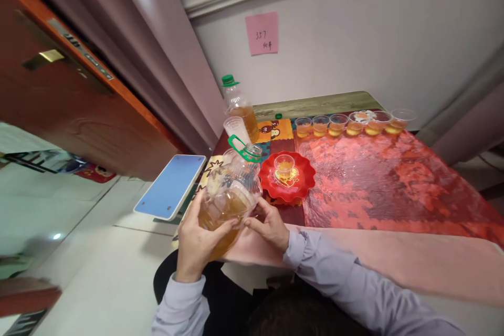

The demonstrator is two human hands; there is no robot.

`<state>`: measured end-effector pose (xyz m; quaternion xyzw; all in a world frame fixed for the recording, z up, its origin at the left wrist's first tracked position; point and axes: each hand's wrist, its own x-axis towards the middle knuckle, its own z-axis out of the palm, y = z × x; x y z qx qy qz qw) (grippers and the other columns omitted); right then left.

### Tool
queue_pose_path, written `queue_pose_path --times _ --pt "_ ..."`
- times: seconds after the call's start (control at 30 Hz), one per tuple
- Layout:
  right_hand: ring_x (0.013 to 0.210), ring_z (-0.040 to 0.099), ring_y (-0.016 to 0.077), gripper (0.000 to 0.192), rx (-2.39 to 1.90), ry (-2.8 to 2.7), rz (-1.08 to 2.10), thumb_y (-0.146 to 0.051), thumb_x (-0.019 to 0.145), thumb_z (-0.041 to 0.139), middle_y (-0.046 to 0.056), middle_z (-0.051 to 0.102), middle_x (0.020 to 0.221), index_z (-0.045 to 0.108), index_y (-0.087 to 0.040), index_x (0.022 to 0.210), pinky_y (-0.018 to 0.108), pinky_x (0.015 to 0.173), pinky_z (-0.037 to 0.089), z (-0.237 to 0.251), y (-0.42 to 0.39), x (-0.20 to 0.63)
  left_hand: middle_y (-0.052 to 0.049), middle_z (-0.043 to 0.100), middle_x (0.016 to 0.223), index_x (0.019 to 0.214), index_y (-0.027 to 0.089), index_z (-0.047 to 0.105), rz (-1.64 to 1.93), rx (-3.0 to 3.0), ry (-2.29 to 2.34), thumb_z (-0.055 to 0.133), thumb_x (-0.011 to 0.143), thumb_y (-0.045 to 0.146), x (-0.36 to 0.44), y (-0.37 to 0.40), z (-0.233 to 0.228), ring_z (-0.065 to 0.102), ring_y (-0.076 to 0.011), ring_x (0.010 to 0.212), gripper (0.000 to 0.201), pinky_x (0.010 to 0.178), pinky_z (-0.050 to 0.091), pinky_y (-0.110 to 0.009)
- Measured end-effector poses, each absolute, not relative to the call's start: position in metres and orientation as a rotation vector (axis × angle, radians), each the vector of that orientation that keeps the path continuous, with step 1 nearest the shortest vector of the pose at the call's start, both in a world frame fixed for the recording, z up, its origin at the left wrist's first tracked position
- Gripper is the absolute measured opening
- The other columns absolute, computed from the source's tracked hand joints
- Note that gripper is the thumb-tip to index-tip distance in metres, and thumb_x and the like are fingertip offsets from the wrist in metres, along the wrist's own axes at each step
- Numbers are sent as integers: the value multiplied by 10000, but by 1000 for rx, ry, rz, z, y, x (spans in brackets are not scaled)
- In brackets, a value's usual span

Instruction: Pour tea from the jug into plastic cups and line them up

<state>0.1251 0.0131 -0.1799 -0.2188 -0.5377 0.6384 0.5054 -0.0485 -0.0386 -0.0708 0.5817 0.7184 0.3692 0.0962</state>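
A clear plastic jug (pixel 230 205) of amber liquid is tilted toward the right, its uncapped mouth up and a green carry handle round the neck. My left hand (pixel 202 239) wraps round its lower left side. On its right side my right hand (pixel 270 223) grips it with bent fingers. Just beyond the jug's mouth, a red scalloped plate (pixel 303 189) carries a clear plastic cup (pixel 284 168) with some amber liquid in it. The jug's neck is near the plate's left rim.
Behind stands a second jug (pixel 246 115) with a green cap, beside a stack of clear cups (pixel 236 128). A loose green cap (pixel 279 116) lies at the back. Several partly filled cups (pixel 337 126) line the table's far side. A blue stool (pixel 169 186) is at left, near a wooden door (pixel 79 73).
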Motion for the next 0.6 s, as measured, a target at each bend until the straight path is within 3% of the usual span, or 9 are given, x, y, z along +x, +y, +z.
queue_pose_path --times 0.13,0.23,0.37,0.5,0.6 --pt "800 697 180 553 -590 -1400 1440 -558 840 805 21 719 936 610 -235 1245 302 730 579 -181 13 126 -144 637 1452 1471 225 526 1163 1731 2146 851 645 664 -48 -44 -76 617 -340 1329 991 1148 482 -500" --pt "841 726 196 577 -626 -1435 1391 -543 861 782 38 741 994 581 -242 1309 326 764 609 -177 6 129 -153 639 1446 1452 212 538 1185 1747 2148 847 646 655 -44 -45 -76 612 -349 1333 971 1153 475 -510" --pt "927 754 236 473 -806 -1536 1315 -464 931 709 81 760 1140 592 -266 1344 388 809 631 -167 -14 148 -159 642 1440 1462 194 521 1186 1740 2141 828 669 641 -42 -48 -73 616 -349 1330 960 1161 472 -504" --pt "822 757 253 212 -958 -1790 1056 -429 939 689 69 800 974 749 -283 1080 395 729 613 -149 -18 188 -157 627 1463 1478 205 497 1215 1655 2153 820 675 625 -48 -53 -75 609 -339 1347 962 1161 475 -488" --pt "829 759 244 199 -1020 -1859 826 -426 972 639 57 812 957 779 -285 977 382 769 599 -127 8 221 -156 629 1458 1484 199 487 1249 1627 2134 816 683 621 -53 -56 -79 603 -325 1359 964 1172 467 -465"
